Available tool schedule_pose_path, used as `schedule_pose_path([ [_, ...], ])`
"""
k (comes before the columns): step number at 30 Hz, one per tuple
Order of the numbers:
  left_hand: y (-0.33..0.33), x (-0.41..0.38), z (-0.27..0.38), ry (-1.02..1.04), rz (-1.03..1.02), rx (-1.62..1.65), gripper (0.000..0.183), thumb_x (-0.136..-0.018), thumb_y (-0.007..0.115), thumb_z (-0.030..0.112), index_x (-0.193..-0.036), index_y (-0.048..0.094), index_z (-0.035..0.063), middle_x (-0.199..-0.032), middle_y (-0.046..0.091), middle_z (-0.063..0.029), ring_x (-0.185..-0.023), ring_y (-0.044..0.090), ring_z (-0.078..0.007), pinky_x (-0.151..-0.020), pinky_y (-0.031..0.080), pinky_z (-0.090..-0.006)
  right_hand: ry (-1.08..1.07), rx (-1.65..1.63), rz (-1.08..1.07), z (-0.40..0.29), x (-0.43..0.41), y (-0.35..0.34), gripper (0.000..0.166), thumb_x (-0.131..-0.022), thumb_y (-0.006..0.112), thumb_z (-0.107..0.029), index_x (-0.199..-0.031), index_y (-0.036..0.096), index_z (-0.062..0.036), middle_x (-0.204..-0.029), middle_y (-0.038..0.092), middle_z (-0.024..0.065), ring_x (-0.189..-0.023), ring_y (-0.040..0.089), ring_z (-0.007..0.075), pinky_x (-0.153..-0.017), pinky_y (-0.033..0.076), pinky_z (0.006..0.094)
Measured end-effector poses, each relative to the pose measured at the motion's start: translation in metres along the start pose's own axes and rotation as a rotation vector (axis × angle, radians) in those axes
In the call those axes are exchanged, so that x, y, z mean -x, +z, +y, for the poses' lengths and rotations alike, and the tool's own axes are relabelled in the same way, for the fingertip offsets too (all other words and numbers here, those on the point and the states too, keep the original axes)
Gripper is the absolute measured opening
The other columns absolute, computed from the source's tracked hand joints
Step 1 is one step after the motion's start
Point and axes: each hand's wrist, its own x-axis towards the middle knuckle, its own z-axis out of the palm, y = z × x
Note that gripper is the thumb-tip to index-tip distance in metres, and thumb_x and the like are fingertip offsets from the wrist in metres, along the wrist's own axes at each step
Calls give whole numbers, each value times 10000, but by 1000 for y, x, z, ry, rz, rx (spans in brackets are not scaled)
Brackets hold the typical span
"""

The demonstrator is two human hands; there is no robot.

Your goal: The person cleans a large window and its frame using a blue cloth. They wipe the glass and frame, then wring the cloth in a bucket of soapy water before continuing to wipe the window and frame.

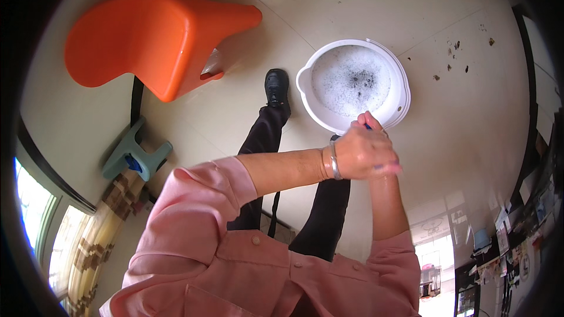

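My left hand [363, 154], with a silver bangle at the wrist, is pressed over my right hand just past the near rim of a white plastic bucket [308, 97]. Of my right hand [371, 121], mainly the fingers show beyond the left one; the rest is covered. Squeezed between the two hands is a small blue item [368, 127], of which only slivers are visible, so I cannot tell exactly what it is. The bucket stands on the floor and holds water [343, 79] topped with white suds, with a darker, thinner patch in the foam.
An orange plastic chair [150, 31] stands at upper left. Below it is a grey-green plastic stool [150, 156] with a blue object [133, 163] at it. Dark debris [456, 46] is scattered over the tiled floor [440, 110] at right. A patterned curtain [92, 251] hangs at lower left.
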Motion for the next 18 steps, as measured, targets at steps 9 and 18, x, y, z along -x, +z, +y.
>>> schedule_pose_path([
  [9, 25, 22, -5, 440, -533, 88, 305, -760, 664, 341, -602, 538, 112, -615, 544, -20, -575, 571, -215, -522, 482, -327, 521, 735, 268, -23, -22, 65, 233, -831, 561, -176, -651, 469, -60, -573, 423, 0, -495, 429, 103, -474, 368, 236],
  [18, 65, 26, -34, 618, -1158, -501, 115, -676, 634, 140, -753, 718, 127, -820, 682, -36, -862, 637, -244, -746, 501, -427, 395, 1096, 357, -11, -55, 47, 241, -832, 531, -186, -665, 500, -15, -535, 459, 27, -423, 441, 110, -408, 366, 262],
])
